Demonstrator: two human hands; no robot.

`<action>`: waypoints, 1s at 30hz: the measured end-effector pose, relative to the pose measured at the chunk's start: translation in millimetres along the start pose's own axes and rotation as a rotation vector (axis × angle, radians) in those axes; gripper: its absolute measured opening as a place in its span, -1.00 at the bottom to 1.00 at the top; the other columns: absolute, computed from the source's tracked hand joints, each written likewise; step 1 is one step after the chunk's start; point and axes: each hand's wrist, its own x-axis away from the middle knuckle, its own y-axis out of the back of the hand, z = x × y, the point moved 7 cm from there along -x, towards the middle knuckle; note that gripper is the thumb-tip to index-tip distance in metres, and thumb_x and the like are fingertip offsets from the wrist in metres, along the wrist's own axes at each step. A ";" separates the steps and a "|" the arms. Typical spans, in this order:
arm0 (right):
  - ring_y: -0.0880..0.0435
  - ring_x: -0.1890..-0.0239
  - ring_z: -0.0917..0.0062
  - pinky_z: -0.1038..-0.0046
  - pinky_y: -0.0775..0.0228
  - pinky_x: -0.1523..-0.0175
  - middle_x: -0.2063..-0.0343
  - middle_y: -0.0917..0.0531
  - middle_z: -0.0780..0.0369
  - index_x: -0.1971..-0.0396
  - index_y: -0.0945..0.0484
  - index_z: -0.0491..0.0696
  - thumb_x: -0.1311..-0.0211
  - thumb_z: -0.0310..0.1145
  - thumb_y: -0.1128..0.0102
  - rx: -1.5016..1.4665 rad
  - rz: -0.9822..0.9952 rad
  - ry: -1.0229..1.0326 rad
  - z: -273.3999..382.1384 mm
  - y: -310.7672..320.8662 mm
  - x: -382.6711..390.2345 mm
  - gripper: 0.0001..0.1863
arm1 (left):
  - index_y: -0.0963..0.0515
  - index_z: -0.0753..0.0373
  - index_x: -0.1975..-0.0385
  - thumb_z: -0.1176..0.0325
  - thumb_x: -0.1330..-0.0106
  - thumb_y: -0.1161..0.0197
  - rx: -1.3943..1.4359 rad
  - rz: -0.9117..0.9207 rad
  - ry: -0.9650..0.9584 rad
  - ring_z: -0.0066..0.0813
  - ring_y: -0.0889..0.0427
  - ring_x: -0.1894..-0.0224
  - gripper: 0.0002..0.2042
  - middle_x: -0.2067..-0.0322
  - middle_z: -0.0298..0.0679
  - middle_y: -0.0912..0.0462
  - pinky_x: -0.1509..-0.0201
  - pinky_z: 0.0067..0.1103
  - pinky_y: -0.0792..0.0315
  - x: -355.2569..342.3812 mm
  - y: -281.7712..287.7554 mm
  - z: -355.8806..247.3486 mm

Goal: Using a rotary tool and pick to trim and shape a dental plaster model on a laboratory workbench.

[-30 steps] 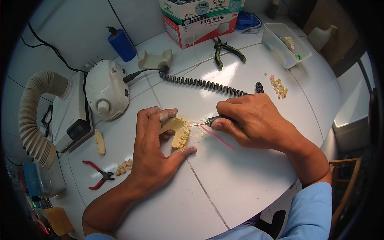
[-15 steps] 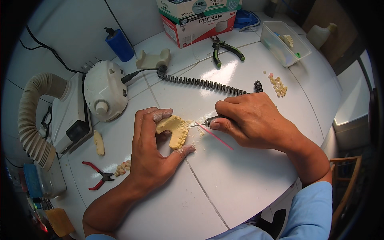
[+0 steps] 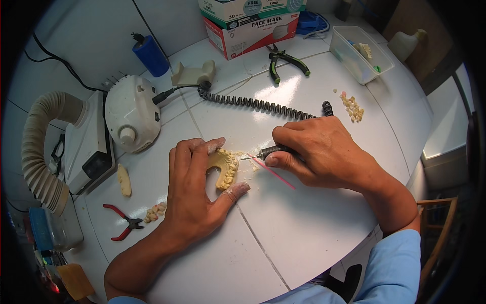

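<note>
Dental cast [image 3: 230,173], pale yellow and horseshoe-shaped, sits just left of the frame's centre, over the white worktop [image 3: 304,228] in the left hand [image 3: 191,185]. It looks like plaster, so it should be fairly light, rigid and brittle: a knock or hard pinch could chip the tooth row, and loose powder may make it a little slippery. The safest hold is probably across the thick outer flanks at its two ends, clear of the teeth. The left hand does much the same: its fingers [image 3: 215,145] curl over the upper end and its thumb [image 3: 235,193] lies along the lower end, bracing the cast between them.

The surface is matt, with small rounded teeth along the outer curve facing right, and an open hollow facing left. Crumbs [image 3: 254,167] of similar colour lie just right of it, near a thin pink stick [image 3: 277,177].

Near the centre, the right hand [image 3: 321,152] has its fingers clamped on a dark handpiece [image 3: 272,150]; its fine metal bit [image 3: 249,157] points at the teeth, though whether it touches them cannot be told. A dark coiled cord [image 3: 253,104] crosses the upper middle.
</note>
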 end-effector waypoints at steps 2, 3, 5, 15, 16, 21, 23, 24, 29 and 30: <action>-0.77 0.46 0.15 0.09 -0.56 0.34 0.51 -0.74 0.13 0.39 -0.68 -0.08 -0.60 0.18 -0.22 0.001 -0.010 0.005 -0.5 -0.8 0.4 -0.42 | -0.47 0.38 -0.35 0.22 -0.23 -0.67 -0.034 0.027 0.021 0.02 -0.43 -0.32 -0.26 -0.21 0.07 -0.41 -0.42 -0.20 -0.41 1.0 -1.9 -0.2; -0.77 0.46 0.15 0.09 -0.56 0.34 0.51 -0.74 0.13 0.39 -0.68 -0.08 -0.60 0.18 -0.22 0.002 -0.010 0.006 -0.4 -0.6 0.5 -0.42 | -0.47 0.38 -0.36 0.21 -0.24 -0.66 -0.046 0.025 0.021 0.03 -0.40 -0.34 -0.26 -0.22 0.09 -0.40 -0.44 -0.18 -0.38 1.1 -1.8 -0.5; -0.77 0.46 0.15 0.08 -0.57 0.34 0.51 -0.74 0.13 0.37 -0.69 -0.08 -0.59 0.17 -0.24 -0.003 -0.015 0.007 0.1 -0.1 0.6 -0.43 | -0.47 0.37 -0.36 0.20 -0.26 -0.65 -0.059 0.024 0.023 0.04 -0.38 -0.36 -0.27 -0.22 0.10 -0.39 -0.45 -0.16 -0.35 1.4 -1.3 -1.0; -0.79 0.41 0.14 0.07 -0.59 0.29 0.49 -0.75 0.13 0.33 -0.69 -0.08 -0.59 0.16 -0.24 -0.002 0.001 0.000 0.8 1.3 1.5 -0.46 | -0.47 0.37 -0.39 0.18 -0.26 -0.65 -0.065 0.022 0.037 0.01 -0.39 -0.35 -0.24 -0.22 0.06 -0.42 -0.48 -0.18 -0.32 0.2 -2.6 -1.3; -0.79 0.41 0.14 0.07 -0.59 0.29 0.49 -0.75 0.13 0.33 -0.69 -0.08 -0.59 0.17 -0.24 -0.005 -0.001 0.004 0.7 1.1 1.2 -0.45 | -0.48 0.37 -0.37 0.18 -0.26 -0.65 -0.057 0.026 0.040 0.00 -0.40 -0.34 -0.26 -0.21 0.04 -0.45 -0.48 -0.19 -0.32 0.1 -3.3 0.8; -0.79 0.42 0.15 0.08 -0.58 0.30 0.50 -0.74 0.14 0.33 -0.68 -0.07 -0.59 0.19 -0.23 0.010 0.007 0.000 2.0 1.3 0.8 -0.43 | -0.49 0.35 -0.32 0.24 -0.23 -0.67 0.011 -0.006 0.026 -0.02 -0.48 -0.31 -0.30 -0.19 0.02 -0.50 -0.44 -0.21 -0.40 -0.2 0.0 2.9; -0.78 0.43 0.15 0.08 -0.57 0.31 0.51 -0.73 0.14 0.33 -0.66 -0.07 -0.58 0.22 -0.23 0.005 0.021 0.010 2.7 2.3 1.1 -0.42 | -0.50 0.35 -0.31 0.26 -0.21 -0.68 0.061 -0.026 0.019 -0.03 -0.51 -0.30 -0.30 -0.19 0.01 -0.50 -0.41 -0.23 -0.43 -0.8 1.2 3.4; -0.78 0.43 0.15 0.08 -0.57 0.31 0.51 -0.73 0.14 0.33 -0.66 -0.07 -0.58 0.22 -0.23 0.007 0.021 0.012 2.7 2.1 0.9 -0.42 | -0.50 0.34 -0.31 0.28 -0.19 -0.69 0.081 -0.025 0.017 -0.04 -0.53 -0.29 -0.29 -0.19 0.01 -0.50 -0.40 -0.24 -0.46 -1.1 1.6 3.4; -0.77 0.44 0.12 0.07 -0.56 0.32 0.51 -0.72 0.13 0.34 -0.64 -0.08 -0.57 0.21 -0.24 0.003 0.020 0.012 2.2 -0.6 0.2 -0.42 | -0.50 0.33 -0.32 0.30 -0.16 -0.72 0.107 -0.030 -0.002 -0.04 -0.56 -0.30 -0.26 -0.21 0.01 -0.50 -0.39 -0.25 -0.48 -2.0 2.2 3.5; -0.77 0.44 0.12 0.07 -0.56 0.32 0.51 -0.72 0.13 0.34 -0.64 -0.08 -0.57 0.21 -0.24 0.003 0.020 0.014 2.9 -0.3 -0.1 -0.42 | -0.50 0.34 -0.33 0.30 -0.17 -0.71 0.103 -0.028 -0.016 -0.03 -0.55 -0.30 -0.27 -0.21 0.02 -0.50 -0.40 -0.25 -0.48 -2.1 2.5 2.5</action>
